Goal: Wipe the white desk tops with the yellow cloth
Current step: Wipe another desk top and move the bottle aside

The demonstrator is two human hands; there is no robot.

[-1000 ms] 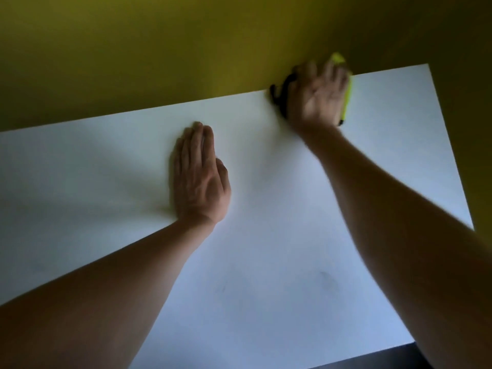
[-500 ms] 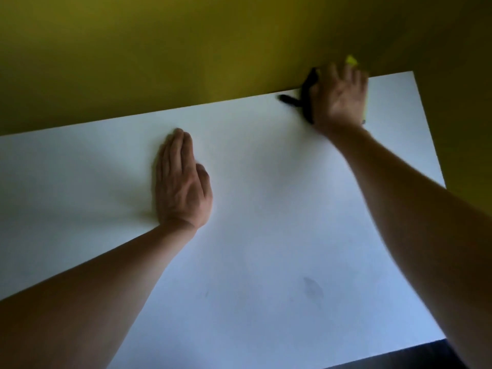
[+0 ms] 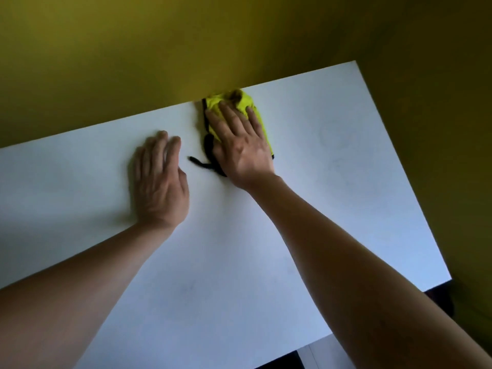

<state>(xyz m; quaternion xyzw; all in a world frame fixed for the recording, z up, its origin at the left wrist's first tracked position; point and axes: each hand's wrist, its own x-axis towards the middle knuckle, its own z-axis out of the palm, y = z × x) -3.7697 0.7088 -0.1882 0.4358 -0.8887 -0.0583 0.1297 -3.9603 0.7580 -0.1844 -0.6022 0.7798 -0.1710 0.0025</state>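
Shifted leftward, right hand (image 3: 241, 145) flattens crumpled yellow cloth (image 3: 246, 102) on smooth desk top (image 3: 332, 182)

Plain white desk top (image 3: 239, 262); bright yellow cloth (image 3: 246, 102) with black edging at the desk top's far edge; dark mustard-yellow wall (image 3: 186, 49) beyond the desk top, all unpatterned

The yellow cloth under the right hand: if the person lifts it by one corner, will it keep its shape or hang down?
Probably it hangs limp: the yellow cloth lies bunched in folds under the right hand. It looks light, and its black edging trails loosely over the white desk top. Likely it slides easily when pushed.
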